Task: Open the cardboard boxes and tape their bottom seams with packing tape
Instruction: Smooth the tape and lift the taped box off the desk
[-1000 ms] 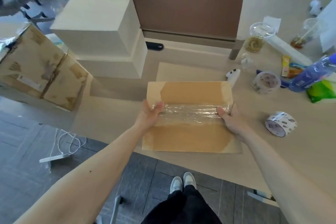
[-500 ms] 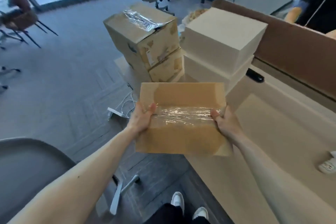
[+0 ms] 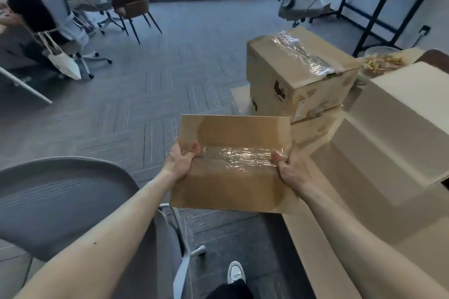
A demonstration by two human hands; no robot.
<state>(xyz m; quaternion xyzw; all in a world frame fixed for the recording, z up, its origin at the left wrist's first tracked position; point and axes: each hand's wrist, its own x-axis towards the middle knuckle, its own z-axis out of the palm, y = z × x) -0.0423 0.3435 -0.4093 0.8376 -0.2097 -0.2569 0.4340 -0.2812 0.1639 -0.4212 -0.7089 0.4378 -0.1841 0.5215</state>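
Grey carpet and a wall of windows fill the view ahead, with office chairs well off to the left and a grey chair back (image 3: 60, 201) just under my left arm. I hold the cardboard box (image 3: 230, 187) in the air between both hands, taped bottom up, out past the tabletop's (image 3: 340, 250) edge and over the floor. My left hand (image 3: 181, 160) grips its left side, thumb on top beside one end of the packing tape (image 3: 238, 155). My right hand (image 3: 289, 168) grips the right side, thumb pressed on the tape's other end. The clear strip runs wrinkled along the middle seam from side to side, so this box's taping looks done, and I judge I am carrying it off to set down. Two taped brown boxes (image 3: 298, 80) stand stacked beyond it to the right, beside pale boxes (image 3: 401, 94) at the tabletop's far end. Next I need a flat spot, a level lowering, and both grips let go together.
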